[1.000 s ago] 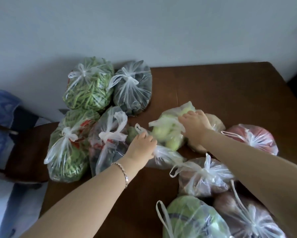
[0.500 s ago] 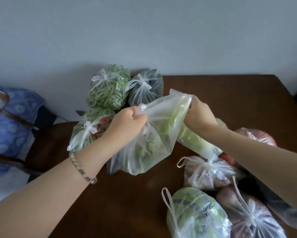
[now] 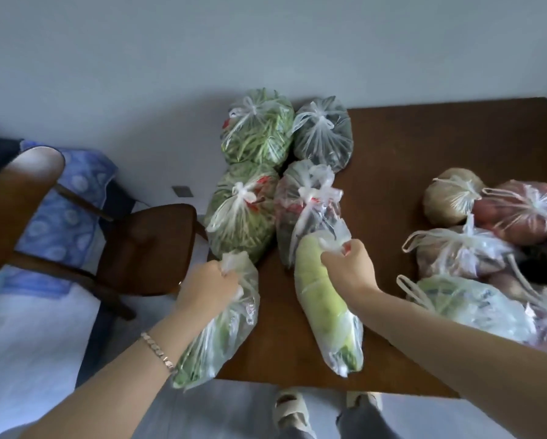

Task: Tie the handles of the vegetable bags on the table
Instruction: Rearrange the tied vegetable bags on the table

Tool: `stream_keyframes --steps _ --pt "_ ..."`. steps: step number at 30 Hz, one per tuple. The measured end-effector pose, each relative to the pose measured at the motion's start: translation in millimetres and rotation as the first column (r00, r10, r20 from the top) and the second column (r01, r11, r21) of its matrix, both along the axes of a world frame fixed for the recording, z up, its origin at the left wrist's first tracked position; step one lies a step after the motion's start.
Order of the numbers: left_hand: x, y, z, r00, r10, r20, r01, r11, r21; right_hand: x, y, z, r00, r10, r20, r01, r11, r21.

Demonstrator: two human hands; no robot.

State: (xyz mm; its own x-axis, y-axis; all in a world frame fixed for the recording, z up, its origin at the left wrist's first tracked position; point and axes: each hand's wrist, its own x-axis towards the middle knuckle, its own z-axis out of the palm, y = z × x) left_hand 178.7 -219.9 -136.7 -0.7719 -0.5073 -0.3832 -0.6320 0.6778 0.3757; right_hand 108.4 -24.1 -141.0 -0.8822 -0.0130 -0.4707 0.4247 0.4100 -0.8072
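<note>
My left hand [image 3: 207,288] grips the gathered top of a clear bag of green vegetables [image 3: 216,335] that hangs over the table's near left corner. My right hand [image 3: 349,264] grips the top of a second clear bag holding a long pale green vegetable [image 3: 324,308], which lies along the brown table [image 3: 424,153]. Beyond them sit tied bags: two of green beans [image 3: 259,131] [image 3: 243,217], a dark one [image 3: 324,134] and one with red contents [image 3: 307,204].
More tied bags crowd the table's right side: a brown one [image 3: 449,198], a red one [image 3: 525,210], a pale one [image 3: 459,251] and a green cabbage bag [image 3: 468,302]. A wooden chair [image 3: 145,248] stands left of the table. My feet [image 3: 326,410] show below the near edge.
Both hands lifted bags from the table's middle, held them together, then drew apart and lowered toward the near edge, one bag in each. The camera has tilted down.
</note>
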Motion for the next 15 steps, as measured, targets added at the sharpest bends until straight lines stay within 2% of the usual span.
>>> stream_keyframes --steps 4,10,13,15 --pt "18.0 -15.9 -36.5 0.999 -0.023 0.038 0.021 0.998 0.053 38.8 -34.8 -10.9 0.998 -0.054 0.024 0.056 0.996 -0.063" --pt "32.5 -14.7 -73.6 0.998 -0.016 -0.058 0.026 0.985 0.171 63.3 -70.4 -42.1 0.998 -0.022 0.057 0.026 0.997 -0.075" --pt "41.2 -15.5 -79.1 0.999 -0.009 -0.031 0.013 0.992 0.123 73.6 -72.4 -54.9 0.998 -0.014 0.064 0.018 0.998 -0.055" --pt "45.0 -19.5 -80.8 0.998 -0.054 0.037 0.055 0.998 -0.021 76.6 -69.9 -56.4 1.000 0.002 0.030 -0.002 1.000 0.008"
